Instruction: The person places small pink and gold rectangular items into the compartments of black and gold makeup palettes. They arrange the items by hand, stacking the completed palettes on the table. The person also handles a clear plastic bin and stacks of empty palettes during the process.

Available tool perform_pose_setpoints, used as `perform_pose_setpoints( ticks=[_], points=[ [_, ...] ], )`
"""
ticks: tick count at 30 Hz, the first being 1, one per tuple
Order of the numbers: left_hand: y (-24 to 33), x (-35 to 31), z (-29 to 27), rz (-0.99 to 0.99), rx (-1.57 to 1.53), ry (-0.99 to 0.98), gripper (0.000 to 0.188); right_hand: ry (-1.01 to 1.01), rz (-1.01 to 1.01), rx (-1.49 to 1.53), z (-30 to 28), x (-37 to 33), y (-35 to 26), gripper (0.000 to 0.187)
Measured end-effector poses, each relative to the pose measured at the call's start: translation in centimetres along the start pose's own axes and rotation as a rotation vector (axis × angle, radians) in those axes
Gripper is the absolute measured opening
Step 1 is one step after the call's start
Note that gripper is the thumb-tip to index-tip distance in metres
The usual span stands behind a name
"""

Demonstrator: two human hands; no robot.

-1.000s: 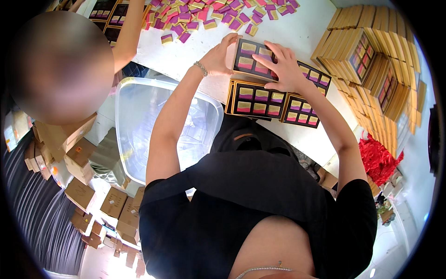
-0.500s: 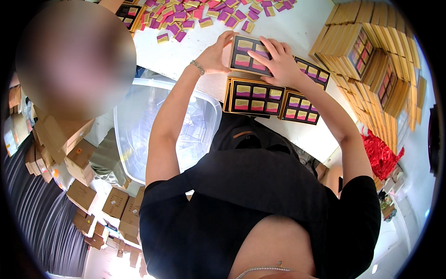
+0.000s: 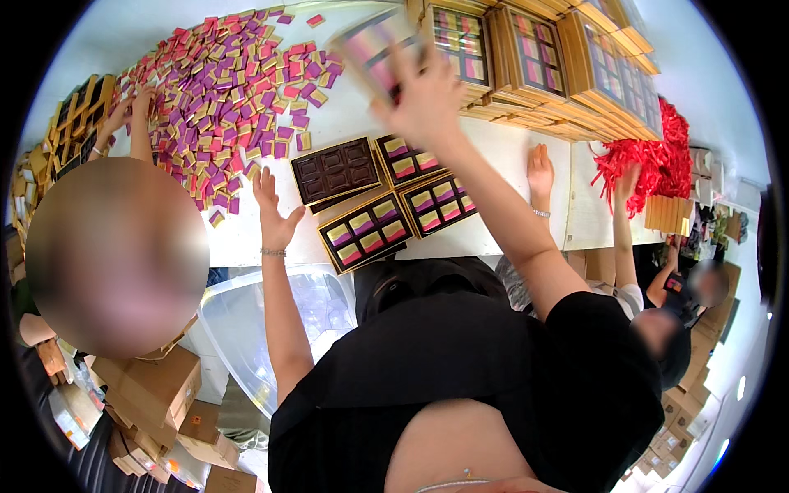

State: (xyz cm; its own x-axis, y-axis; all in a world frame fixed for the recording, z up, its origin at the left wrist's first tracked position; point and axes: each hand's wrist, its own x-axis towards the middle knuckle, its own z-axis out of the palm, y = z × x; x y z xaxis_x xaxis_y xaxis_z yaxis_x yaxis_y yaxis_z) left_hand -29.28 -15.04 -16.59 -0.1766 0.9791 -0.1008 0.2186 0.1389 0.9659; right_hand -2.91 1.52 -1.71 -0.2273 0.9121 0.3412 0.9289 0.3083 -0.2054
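My right hand, smeared by motion, reaches far across the table with a filled flat box in its grip. That box is blurred too, its pink, purple and gold pieces showing through the top. Spread-fingered and holding nothing, my left hand hovers left of an unfilled dark tray with six compartments. Closer to me are a gold-edged tray filled with wrapped pieces and a second filled tray on its right. Behind them, another filled tray is partly covered by my right forearm.
Loose wrapped pieces pile up at the back left. Stacked filled boxes stand at the back right, with red shredded filler beyond. A clear plastic bin sits below the table edge. Co-workers' hands show right and left.
My left hand has let go of the box and moved left, its fingers spread. My right hand has carried the box away toward the stacks. The view has shifted, showing more table.
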Motion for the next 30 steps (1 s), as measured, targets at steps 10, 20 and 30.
perform_pose_setpoints(
  ticks=[10, 20, 30],
  points=[
    [10.4, -3.8, 4.1, 0.231, 0.146, 0.264, 0.096, 0.085, -0.25, -0.377, 4.1, 2.7, 6.2, 0.064],
    [-7.0, -48.9, -1.6, -0.805, 0.188, 1.653, 0.057, 0.07, -0.264, -0.53, 6.0, 3.8, 9.7, 0.059],
    [-10.4, -52.6, 7.9, -1.18, 0.675, 0.587, 0.109, 0.21, -0.758, -0.697, 1.9, -2.1, -0.1, 0.055]
  ],
)
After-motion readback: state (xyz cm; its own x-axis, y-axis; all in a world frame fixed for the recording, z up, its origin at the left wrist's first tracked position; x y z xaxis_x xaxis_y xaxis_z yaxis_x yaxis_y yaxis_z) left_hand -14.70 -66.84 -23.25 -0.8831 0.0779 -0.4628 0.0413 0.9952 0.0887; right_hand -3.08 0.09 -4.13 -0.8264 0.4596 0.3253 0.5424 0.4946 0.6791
